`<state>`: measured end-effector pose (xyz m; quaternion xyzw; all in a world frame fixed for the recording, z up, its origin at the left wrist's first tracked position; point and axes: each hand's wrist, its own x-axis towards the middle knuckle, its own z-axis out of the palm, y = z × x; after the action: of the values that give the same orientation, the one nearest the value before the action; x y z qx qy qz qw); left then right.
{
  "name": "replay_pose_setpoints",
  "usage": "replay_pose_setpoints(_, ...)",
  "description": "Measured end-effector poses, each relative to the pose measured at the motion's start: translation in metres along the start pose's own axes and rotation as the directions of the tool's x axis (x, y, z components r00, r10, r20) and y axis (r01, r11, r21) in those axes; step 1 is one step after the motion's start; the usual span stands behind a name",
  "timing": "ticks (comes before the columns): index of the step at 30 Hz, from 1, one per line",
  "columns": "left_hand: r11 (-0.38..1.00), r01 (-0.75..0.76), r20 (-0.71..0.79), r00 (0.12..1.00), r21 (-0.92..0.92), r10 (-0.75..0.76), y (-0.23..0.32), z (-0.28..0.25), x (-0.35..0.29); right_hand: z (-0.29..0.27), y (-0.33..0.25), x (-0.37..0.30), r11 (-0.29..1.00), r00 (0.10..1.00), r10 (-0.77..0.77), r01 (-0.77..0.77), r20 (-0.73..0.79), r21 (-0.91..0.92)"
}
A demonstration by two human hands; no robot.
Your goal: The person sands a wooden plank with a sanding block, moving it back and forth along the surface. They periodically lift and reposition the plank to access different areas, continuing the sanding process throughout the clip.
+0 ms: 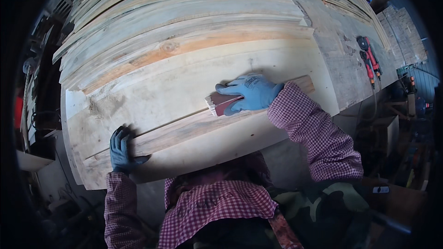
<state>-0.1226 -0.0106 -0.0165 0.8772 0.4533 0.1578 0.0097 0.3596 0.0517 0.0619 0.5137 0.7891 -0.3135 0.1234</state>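
Observation:
A long narrow wooden board (pixel 184 130) lies slanted across a pale plywood sheet (pixel 203 71). My right hand (pixel 255 91), in a blue-grey work glove, grips a sanding block (pixel 223 103) wrapped in reddish-brown sandpaper with a torn, whitish end. The block sits on the board's upper face, right of its middle. Near the board's left end, my gloved left hand (pixel 121 151) lies flat with its fingers stretched out and its thumb apart. It holds nothing. The block's underside is hidden.
Several rough planks (pixel 184 18) are piled along the far side of the worktable. Two red-and-black power tools (pixel 369 60) with hoses lie on the right, beyond the plywood. Thin wood strips (pixel 339 0) are stacked at the far right. Sawdust (pixel 105 107) lies on the left of the plywood.

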Motion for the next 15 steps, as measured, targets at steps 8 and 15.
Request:
replay_pose_setpoints(8,1.000,-0.017,-0.040,0.999,-0.027,0.015,0.002,0.003,0.001,-0.003,0.163,-0.108,0.955,0.942,0.295,-0.285,-0.161,0.080)
replay_pose_setpoints(15,1.000,-0.018,-0.026,0.999,0.016,0.019,-0.003,0.006,-0.004,0.031,-0.009,-0.012,0.983,0.940,-0.176,0.181,-0.293,-0.009)
